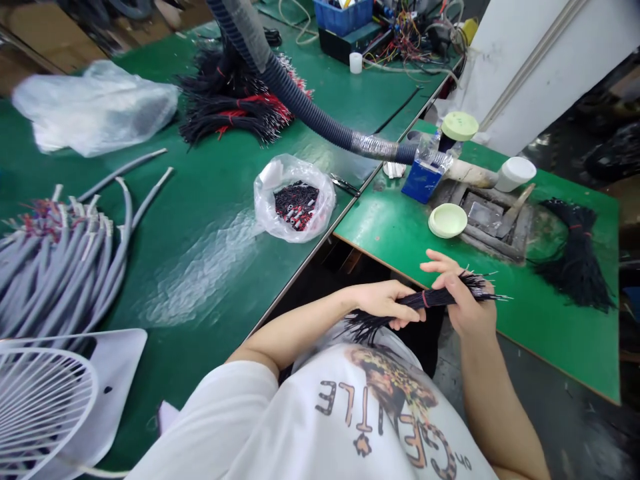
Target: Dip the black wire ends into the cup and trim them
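Note:
Both my hands hold one bundle of thin black wires (435,298), tied with a red band, in front of my chest. My left hand (387,303) is closed round the bundle's near half. My right hand (463,300) grips the far half, fingers wrapped over it, with the stripped wire tips poking out to the right. The bundle hangs over the gap between two green tables, close to the edge of the right table (550,333).
A solder pot (487,220) sits sunk in the right table with a pale green lid (447,220), a blue box (423,179) and another black wire bundle (575,260). On the left table: a bag of small parts (295,200), grey cables (60,267), a corrugated hose (310,110), a white fan (45,400).

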`<state>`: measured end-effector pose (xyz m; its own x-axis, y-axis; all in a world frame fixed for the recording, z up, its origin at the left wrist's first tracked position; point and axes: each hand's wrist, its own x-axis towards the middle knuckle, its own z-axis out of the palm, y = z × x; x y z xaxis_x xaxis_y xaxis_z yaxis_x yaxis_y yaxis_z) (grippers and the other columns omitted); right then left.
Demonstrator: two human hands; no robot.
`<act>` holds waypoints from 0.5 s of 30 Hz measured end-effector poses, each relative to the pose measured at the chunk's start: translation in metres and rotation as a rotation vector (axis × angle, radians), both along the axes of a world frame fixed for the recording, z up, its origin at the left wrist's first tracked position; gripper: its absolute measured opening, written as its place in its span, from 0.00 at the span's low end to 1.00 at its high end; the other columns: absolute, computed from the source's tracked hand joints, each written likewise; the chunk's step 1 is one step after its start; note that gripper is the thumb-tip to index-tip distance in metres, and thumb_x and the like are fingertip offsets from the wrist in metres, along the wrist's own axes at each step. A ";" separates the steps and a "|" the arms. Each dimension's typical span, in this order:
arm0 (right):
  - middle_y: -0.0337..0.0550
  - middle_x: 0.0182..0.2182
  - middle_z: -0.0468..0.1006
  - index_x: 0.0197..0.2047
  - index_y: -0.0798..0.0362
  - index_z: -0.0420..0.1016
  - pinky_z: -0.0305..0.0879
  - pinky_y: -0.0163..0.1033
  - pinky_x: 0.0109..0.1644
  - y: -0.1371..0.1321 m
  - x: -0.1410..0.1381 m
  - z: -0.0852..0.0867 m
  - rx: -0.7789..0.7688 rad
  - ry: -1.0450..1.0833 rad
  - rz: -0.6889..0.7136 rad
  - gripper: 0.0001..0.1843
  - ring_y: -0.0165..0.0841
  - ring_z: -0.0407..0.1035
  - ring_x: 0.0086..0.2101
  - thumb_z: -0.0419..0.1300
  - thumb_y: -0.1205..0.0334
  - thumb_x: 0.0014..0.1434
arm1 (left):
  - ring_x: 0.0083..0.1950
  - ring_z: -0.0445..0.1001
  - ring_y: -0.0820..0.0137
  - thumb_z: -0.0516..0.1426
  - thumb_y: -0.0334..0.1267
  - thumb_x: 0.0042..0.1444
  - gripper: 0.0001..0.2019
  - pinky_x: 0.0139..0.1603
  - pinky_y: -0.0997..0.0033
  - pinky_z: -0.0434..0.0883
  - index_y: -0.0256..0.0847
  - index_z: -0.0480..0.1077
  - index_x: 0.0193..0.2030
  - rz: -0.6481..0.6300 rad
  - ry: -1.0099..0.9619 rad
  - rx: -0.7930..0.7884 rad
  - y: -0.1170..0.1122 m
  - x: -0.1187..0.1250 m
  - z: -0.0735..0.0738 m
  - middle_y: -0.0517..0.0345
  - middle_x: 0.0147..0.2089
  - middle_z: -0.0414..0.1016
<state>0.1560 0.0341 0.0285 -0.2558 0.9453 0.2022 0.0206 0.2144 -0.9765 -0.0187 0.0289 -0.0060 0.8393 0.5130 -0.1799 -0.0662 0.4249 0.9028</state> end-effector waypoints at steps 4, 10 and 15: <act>0.40 0.50 0.81 0.33 0.46 0.82 0.57 0.54 0.66 0.003 0.002 0.014 -0.042 -0.119 0.178 0.13 0.44 0.64 0.61 0.58 0.55 0.64 | 0.35 0.77 0.70 0.63 0.58 0.49 0.26 0.34 0.71 0.75 0.38 0.69 0.45 -0.021 -0.135 0.037 0.011 0.006 0.009 0.54 0.39 0.75; 0.40 0.47 0.82 0.34 0.46 0.83 0.57 0.55 0.67 0.010 0.014 0.029 0.059 -0.057 0.073 0.12 0.44 0.64 0.61 0.59 0.57 0.64 | 0.26 0.70 0.75 0.59 0.59 0.55 0.22 0.32 0.73 0.70 0.37 0.67 0.35 -0.097 -0.116 0.182 0.009 0.009 0.007 0.60 0.25 0.71; 0.42 0.46 0.82 0.34 0.47 0.83 0.60 0.56 0.65 0.011 0.007 0.037 -0.014 -0.050 0.181 0.14 0.47 0.65 0.60 0.58 0.54 0.64 | 0.37 0.77 0.68 0.61 0.59 0.52 0.27 0.42 0.67 0.74 0.35 0.70 0.43 -0.083 -0.188 0.056 0.011 0.011 0.011 0.51 0.38 0.76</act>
